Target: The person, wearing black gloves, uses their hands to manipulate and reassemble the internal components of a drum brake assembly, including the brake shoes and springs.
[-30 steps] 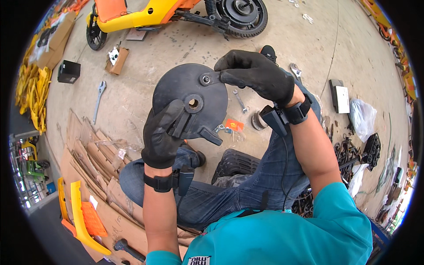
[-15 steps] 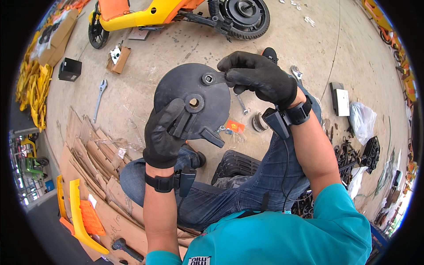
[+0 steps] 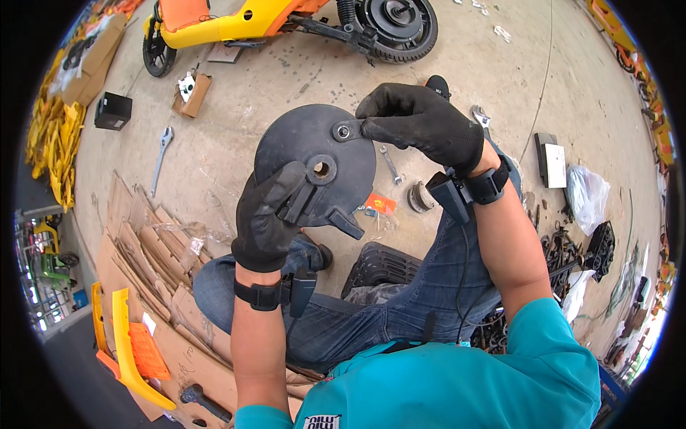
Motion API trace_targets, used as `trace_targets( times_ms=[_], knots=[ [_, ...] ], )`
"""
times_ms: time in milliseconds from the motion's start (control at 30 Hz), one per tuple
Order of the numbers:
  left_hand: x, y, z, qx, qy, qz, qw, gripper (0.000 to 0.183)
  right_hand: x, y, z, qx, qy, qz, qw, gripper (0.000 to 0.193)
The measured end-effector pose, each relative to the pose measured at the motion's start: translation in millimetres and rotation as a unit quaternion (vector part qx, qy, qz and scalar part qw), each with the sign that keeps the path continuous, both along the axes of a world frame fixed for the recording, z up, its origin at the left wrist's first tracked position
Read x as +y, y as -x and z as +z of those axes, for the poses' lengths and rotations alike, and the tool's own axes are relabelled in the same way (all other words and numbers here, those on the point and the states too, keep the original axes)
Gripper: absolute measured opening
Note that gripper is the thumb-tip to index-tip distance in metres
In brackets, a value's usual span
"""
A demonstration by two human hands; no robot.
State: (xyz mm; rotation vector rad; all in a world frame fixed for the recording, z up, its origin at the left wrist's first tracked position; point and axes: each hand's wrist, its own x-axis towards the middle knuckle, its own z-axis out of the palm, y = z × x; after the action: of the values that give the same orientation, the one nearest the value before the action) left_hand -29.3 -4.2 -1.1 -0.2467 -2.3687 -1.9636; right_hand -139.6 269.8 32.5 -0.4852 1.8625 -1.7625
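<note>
"Starting with the biggest things, what do you see?"

"Across a grey concrete floor (image 3: 486, 93), a yellow and orange scooter (image 3: 236, 27) with black wheels, well apart from the work. Nearer, a round black plate (image 3: 282, 139) with a hole at its centre is held up above the lap."

"Held how?"

"The left grip (image 3: 266, 218), a hand in a black work glove, clasps its lower left, thumb across the face; the fingers behind are hidden. The right grip (image 3: 429, 129), gloved likewise, is at the upper right rim."

"Tools?"

"A long silver adjustable wrench (image 3: 160, 159) lies on the floor at left, a smaller silver spanner (image 3: 391, 165) just right of the plate. Neither is in hand."

"And the smallest parts?"

"A short dark lever (image 3: 354, 129), its outer end pinched by the right thumb and forefinger, sits around a small round pivot (image 3: 344, 132)."

"So how far along?"

"I'd judge the lever seated; whether it's fastened, I can't tell. The plate is mounted on nothing, so the work looks unfinished."
</note>
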Motion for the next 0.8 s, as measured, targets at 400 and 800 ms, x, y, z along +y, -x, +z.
trace_targets(
  times_ms=[400,800],
  knots=[
    [-2.6,-3.5,2.5,-0.027,0.042,0.025,0.998,0.040,2.1,0.1,1.4,0.017,-0.003,0.026,1.000,0.023],
    [-2.2,0.1,-4.9,-0.003,0.057,0.016,0.998,0.040,-4.9,3.7,-6.4,0.010,0.005,0.020,1.000,0.025]
  ],
)
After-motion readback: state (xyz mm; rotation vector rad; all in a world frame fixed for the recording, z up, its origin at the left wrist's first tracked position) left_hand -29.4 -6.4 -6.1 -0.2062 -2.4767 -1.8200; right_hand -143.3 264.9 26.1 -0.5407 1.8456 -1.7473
